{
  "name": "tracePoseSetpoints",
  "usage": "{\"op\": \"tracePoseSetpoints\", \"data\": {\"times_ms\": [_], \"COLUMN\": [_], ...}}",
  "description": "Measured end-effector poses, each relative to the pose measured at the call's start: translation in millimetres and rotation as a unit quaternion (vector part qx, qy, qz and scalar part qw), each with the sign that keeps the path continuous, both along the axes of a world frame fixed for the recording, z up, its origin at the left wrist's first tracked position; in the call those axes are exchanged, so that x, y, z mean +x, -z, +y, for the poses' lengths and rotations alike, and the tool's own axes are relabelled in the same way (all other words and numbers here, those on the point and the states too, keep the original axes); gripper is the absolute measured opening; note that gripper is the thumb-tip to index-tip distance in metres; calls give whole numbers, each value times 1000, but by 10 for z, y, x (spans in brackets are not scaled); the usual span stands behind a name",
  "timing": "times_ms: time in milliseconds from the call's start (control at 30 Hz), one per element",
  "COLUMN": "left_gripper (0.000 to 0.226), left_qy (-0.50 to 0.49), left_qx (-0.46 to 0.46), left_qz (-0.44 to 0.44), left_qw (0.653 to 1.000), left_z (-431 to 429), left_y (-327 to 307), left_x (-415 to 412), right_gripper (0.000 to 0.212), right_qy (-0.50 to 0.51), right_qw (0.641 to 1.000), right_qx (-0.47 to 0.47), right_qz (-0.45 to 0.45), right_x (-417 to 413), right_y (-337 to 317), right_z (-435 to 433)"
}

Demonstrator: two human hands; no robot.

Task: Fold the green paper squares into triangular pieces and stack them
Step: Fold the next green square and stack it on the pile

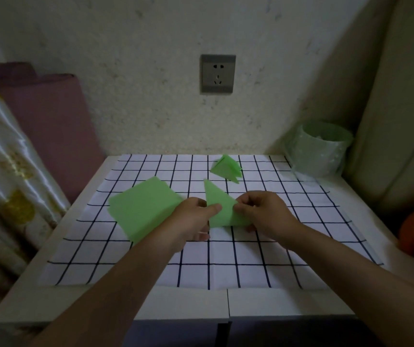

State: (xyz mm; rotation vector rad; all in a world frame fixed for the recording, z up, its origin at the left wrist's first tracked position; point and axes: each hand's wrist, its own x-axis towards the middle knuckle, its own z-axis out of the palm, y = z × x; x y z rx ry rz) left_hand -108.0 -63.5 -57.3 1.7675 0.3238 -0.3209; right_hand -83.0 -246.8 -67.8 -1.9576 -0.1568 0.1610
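Over the checked white cloth [201,266], the left hand [193,219] and right hand [263,211] both pinch a folded green paper triangle [219,209]. Flat green paper squares [141,206] lie just left; finished green triangular pieces [226,169] are stacked farther back.

Bare forearms [131,279], left hand [194,217], right hand [263,212]

Left hand [196,216] and right hand [263,211] pinch folded green triangle [219,207]; square stack [142,207] left, folded pile [226,169] beyond.
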Motion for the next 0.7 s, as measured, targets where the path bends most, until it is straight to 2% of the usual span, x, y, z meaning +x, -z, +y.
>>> {"op": "tracePoseSetpoints", "data": {"times_ms": [100, 200, 300, 400, 533, 600, 700], "left_gripper": [43, 47, 36, 34, 52, 59, 52], "left_qy": [25, 55, 50, 14, -50, -44, -25], "left_qx": [0, -94, -170, -227, -193, -178, -156], "left_qz": [27, 42, -22, -82, -127, -143, -165], "left_qw": [999, 993, 984, 970, 972, 973, 974], "left_z": [19, 51, 42, 34, 9, -23, -63], "left_y": [-102, -131, -80, -40, -18, -8, -5], "left_x": [-12, -5, 15, 31, 22, 6, -36], "right_gripper": [9, 4, 4, 9, 5, 22, 25], "right_qy": [14, 11, -13, -28, -15, -17, -29], "right_qw": [998, 996, 997, 999, 998, 996, 995], "right_qx": [42, 47, 54, 40, 51, 73, 66], "right_qz": [-35, -74, -61, -24, 31, 56, 64], "right_x": [4, -2, -30, -47, -73, -82, -92], "right_y": [-8, -4, -20, -50, -112, -148, -196], "right_z": [-20, -54, -74, -82, -65, -58, -49]}}
